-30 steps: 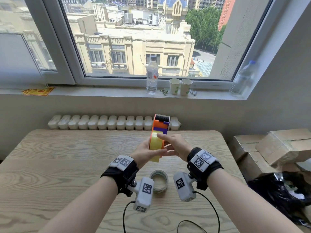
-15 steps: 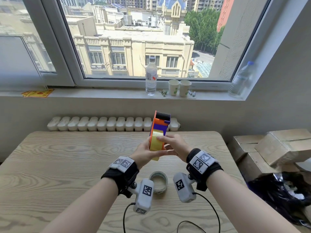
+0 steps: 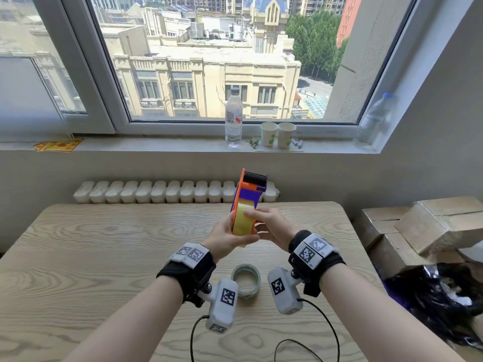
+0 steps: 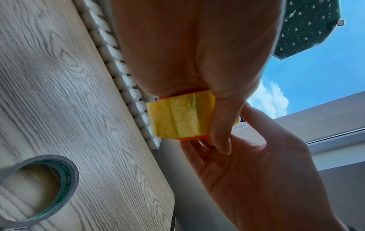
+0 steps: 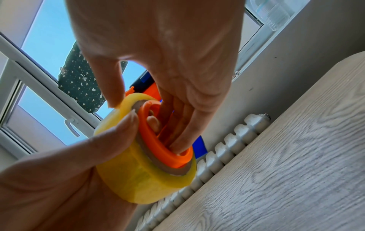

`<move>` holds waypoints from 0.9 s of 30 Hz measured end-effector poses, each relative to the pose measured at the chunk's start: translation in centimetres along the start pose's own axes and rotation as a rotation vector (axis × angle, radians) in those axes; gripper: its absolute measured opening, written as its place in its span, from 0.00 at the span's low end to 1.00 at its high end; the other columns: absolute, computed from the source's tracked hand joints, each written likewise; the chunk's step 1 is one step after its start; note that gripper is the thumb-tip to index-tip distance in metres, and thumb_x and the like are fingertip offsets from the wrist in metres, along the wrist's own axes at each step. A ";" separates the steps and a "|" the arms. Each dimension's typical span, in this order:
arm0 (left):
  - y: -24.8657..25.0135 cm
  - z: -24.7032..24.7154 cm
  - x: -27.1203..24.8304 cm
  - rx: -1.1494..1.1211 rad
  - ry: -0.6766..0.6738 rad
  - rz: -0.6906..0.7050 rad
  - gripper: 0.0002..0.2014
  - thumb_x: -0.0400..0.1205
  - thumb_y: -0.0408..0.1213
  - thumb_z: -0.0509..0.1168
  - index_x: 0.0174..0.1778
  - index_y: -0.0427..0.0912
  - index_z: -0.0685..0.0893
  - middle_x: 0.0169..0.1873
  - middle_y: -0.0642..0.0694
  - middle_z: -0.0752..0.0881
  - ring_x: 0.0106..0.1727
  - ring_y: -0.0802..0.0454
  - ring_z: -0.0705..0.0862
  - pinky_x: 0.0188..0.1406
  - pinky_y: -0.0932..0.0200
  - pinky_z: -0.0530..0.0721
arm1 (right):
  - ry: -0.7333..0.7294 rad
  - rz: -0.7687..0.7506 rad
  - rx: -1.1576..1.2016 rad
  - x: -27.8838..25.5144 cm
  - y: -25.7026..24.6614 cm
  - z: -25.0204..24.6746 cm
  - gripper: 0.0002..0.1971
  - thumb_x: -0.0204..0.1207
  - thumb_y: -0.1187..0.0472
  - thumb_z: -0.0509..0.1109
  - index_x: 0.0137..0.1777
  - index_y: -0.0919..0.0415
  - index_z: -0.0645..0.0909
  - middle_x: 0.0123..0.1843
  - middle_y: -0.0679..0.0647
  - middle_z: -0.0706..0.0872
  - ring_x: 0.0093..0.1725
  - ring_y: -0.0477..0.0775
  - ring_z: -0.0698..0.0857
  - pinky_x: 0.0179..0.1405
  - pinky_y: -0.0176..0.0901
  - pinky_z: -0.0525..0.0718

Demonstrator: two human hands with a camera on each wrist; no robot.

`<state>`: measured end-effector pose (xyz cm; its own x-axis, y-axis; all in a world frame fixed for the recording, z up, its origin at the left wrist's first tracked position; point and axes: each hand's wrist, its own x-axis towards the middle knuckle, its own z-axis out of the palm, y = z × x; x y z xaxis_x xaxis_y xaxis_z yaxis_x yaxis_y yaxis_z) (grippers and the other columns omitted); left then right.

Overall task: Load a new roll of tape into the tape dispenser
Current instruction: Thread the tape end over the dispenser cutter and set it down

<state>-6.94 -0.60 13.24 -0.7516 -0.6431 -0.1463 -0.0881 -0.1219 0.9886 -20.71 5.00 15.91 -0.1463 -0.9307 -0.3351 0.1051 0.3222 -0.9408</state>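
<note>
Above the table, the orange and purple tape dispenser (image 3: 249, 190) stands upright with a yellow tape roll (image 3: 243, 219) sitting on its orange hub (image 5: 168, 150). My left hand (image 3: 231, 237) grips the dispenser from the left, its thumb laid across the roll's lower face (image 4: 177, 115). My right hand (image 3: 262, 222) pinches the roll from the right. Its thumb lies on the roll's outer face and its fingers (image 5: 183, 132) reach inside the hub. The dispenser's handle is hidden behind my hands.
A thin, nearly used-up tape roll (image 3: 245, 280) lies flat on the wooden table (image 3: 104, 244) under my wrists. A radiator (image 3: 156, 192) runs along the table's far edge. Cardboard boxes (image 3: 431, 226) and a black bag (image 3: 439, 296) sit to the right. Bottles and cups stand on the sill.
The dispenser with the roll has risen slightly and leans a little more to the right. Both hands keep their hold.
</note>
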 end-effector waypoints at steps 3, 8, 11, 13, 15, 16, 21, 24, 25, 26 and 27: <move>0.1 0.2 0.0 -0.002 0.003 -0.004 0.29 0.71 0.28 0.75 0.68 0.43 0.75 0.51 0.38 0.86 0.53 0.45 0.85 0.59 0.43 0.82 | 0.014 -0.008 -0.002 -0.2 -0.1 -0.1 0.19 0.79 0.56 0.66 0.63 0.69 0.79 0.48 0.59 0.86 0.40 0.52 0.86 0.35 0.38 0.85; -0.1 0.1 0.2 -0.022 0.037 -0.016 0.29 0.71 0.30 0.75 0.68 0.44 0.76 0.47 0.45 0.87 0.50 0.50 0.86 0.52 0.53 0.83 | 0.264 -0.129 -0.116 -0.2 -0.1 -0.1 0.27 0.70 0.56 0.76 0.65 0.63 0.71 0.55 0.61 0.84 0.51 0.56 0.87 0.46 0.51 0.89; -0.1 0.1 0.3 -0.008 0.051 -0.016 0.25 0.71 0.31 0.76 0.64 0.45 0.79 0.44 0.47 0.88 0.47 0.51 0.85 0.50 0.53 0.82 | 0.276 -0.295 -0.320 0.0 0.5 -0.2 0.23 0.72 0.55 0.75 0.66 0.55 0.76 0.60 0.60 0.83 0.59 0.56 0.84 0.59 0.58 0.85; 0.0 0.2 0.5 -0.008 0.078 -0.016 0.24 0.70 0.34 0.76 0.62 0.46 0.79 0.45 0.45 0.87 0.46 0.50 0.85 0.50 0.51 0.82 | 0.271 -0.348 -0.423 -0.2 0.8 -0.2 0.19 0.74 0.54 0.72 0.66 0.51 0.80 0.65 0.56 0.79 0.64 0.53 0.80 0.67 0.54 0.80; 0.2 0.1 0.6 -0.010 0.100 -0.011 0.23 0.69 0.37 0.77 0.59 0.49 0.80 0.46 0.44 0.88 0.46 0.49 0.85 0.51 0.48 0.82 | 0.273 -0.378 -0.471 -0.4 1.0 0.0 0.20 0.76 0.55 0.71 0.68 0.50 0.79 0.69 0.53 0.76 0.68 0.50 0.76 0.70 0.49 0.76; 0.3 0.0 0.6 -0.007 0.107 -0.010 0.22 0.69 0.38 0.77 0.59 0.50 0.80 0.46 0.44 0.88 0.47 0.48 0.85 0.52 0.47 0.82 | 0.266 -0.396 -0.476 -0.5 1.0 0.1 0.20 0.76 0.56 0.70 0.68 0.50 0.79 0.68 0.52 0.75 0.68 0.50 0.75 0.69 0.48 0.77; 0.9 -0.1 0.4 0.044 0.110 0.006 0.17 0.73 0.33 0.74 0.55 0.52 0.81 0.49 0.41 0.88 0.49 0.46 0.86 0.55 0.45 0.83 | 0.270 -0.462 -0.515 -0.8 1.2 0.2 0.17 0.77 0.60 0.69 0.66 0.55 0.81 0.63 0.46 0.75 0.64 0.49 0.79 0.61 0.43 0.83; 1.0 0.2 0.2 0.076 0.112 -0.008 0.18 0.72 0.34 0.75 0.57 0.48 0.81 0.50 0.37 0.88 0.48 0.46 0.86 0.52 0.47 0.84 | 0.333 -0.506 -0.494 -0.7 1.2 0.3 0.13 0.78 0.63 0.69 0.61 0.60 0.85 0.60 0.50 0.80 0.58 0.48 0.81 0.54 0.34 0.83; 0.9 0.4 0.2 0.086 0.117 -0.015 0.19 0.72 0.35 0.75 0.58 0.46 0.80 0.51 0.36 0.88 0.48 0.45 0.85 0.51 0.47 0.84 | 0.360 -0.529 -0.535 -0.6 1.1 0.2 0.12 0.78 0.63 0.68 0.59 0.61 0.86 0.60 0.53 0.82 0.56 0.48 0.81 0.53 0.35 0.83; 1.0 0.5 0.2 0.093 0.121 -0.021 0.20 0.72 0.35 0.75 0.58 0.44 0.80 0.50 0.35 0.87 0.47 0.46 0.85 0.50 0.48 0.84 | 0.383 -0.563 -0.605 -0.5 1.1 0.1 0.11 0.78 0.63 0.68 0.58 0.63 0.86 0.59 0.55 0.83 0.55 0.50 0.82 0.53 0.39 0.84; 1.1 0.7 0.2 0.099 0.120 -0.023 0.19 0.72 0.35 0.75 0.58 0.43 0.80 0.48 0.35 0.87 0.46 0.47 0.85 0.48 0.49 0.84 | 0.397 -0.600 -0.684 -0.4 1.1 0.0 0.11 0.78 0.64 0.67 0.56 0.64 0.86 0.58 0.56 0.85 0.54 0.53 0.83 0.54 0.44 0.84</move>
<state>-7.62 -0.31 14.31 -0.6656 -0.7276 -0.1659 -0.1724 -0.0664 0.9828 -20.52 5.74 15.07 -0.3218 -0.8870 0.3312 -0.6659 -0.0367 -0.7452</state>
